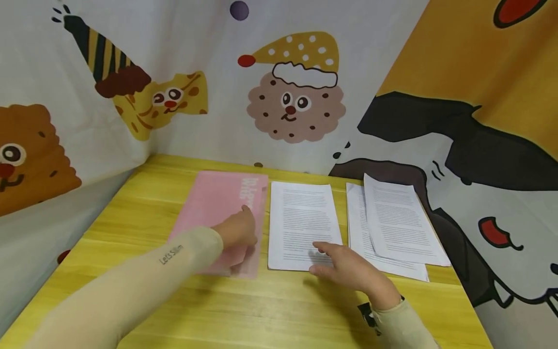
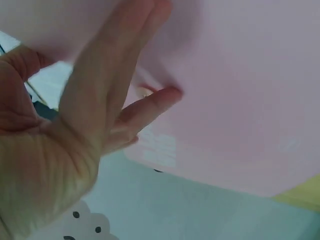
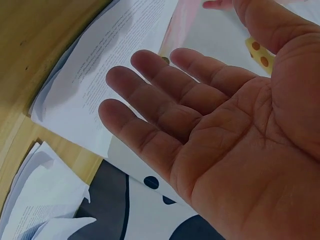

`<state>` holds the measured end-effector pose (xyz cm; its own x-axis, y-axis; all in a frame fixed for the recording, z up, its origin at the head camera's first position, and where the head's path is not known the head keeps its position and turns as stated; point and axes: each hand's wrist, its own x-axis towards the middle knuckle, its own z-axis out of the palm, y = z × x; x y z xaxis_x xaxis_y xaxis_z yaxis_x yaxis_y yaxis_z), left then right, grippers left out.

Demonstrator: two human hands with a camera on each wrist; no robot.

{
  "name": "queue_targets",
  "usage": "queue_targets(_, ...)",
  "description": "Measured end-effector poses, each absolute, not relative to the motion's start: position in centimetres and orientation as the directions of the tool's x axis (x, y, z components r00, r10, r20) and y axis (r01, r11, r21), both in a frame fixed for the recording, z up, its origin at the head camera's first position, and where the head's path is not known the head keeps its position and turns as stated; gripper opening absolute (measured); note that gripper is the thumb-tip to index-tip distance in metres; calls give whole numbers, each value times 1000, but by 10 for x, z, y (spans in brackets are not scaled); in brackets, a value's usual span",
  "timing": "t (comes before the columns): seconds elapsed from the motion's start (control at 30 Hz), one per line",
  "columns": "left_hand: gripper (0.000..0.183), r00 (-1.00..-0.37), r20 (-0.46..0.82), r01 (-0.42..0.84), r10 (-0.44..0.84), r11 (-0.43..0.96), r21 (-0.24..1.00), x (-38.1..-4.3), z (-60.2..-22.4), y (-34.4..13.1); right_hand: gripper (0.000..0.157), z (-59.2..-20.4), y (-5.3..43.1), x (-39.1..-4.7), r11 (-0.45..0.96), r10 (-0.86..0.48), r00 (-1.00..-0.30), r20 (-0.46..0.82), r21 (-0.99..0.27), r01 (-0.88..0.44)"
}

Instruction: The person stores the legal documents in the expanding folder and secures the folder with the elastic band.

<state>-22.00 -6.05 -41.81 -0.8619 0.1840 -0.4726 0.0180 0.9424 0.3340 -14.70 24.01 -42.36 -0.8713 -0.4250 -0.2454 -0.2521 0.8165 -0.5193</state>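
A pink folder [image 1: 209,194] with white lettering lies on the left of the table. My left hand [image 1: 237,228] is over its right side; in the left wrist view the outstretched fingers [image 2: 157,105] reach across the pink surface, one fingertip right at it. Near the folder's lower edge, a pink flap stands slightly raised under the hand. My right hand [image 1: 348,266] hovers at the lower right corner of a stack of printed sheets [image 1: 305,213] in the middle. Seen in the right wrist view, its palm [image 3: 235,135] is bare and the fingers are extended, holding nothing.
Two overlapping piles of printed sheets [image 1: 401,223] lie at the right, near the edge of the yellow wood-grain table [image 1: 261,310]. Behind and beside the table hangs a white cloth [image 1: 209,29] with cartoon figures.
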Motion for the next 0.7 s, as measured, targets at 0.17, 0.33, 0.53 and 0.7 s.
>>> queue_targets(0.17,91,-925,-358,24,124,962,273,-223,-425,-58,74,-422,238,-150,825,-424,-868,-258,-506,-252)
queue_targets(0.33,78,-936,-327,47,129,968,247,-236,-433,-50,70,-420,246,-173,840,-338,-917,-214,-508,-191)
queue_targets(0.53,102,-931,-338,74,136,979,190,-251,-445,-52,75,-425,257,-222,879,-120,-984,-134,-474,-43)
queue_targets(0.7,46,-931,-282,164,232,955,245,-276,-470,-64,101,-437,255,-249,897,38,-983,-177,-427,112)
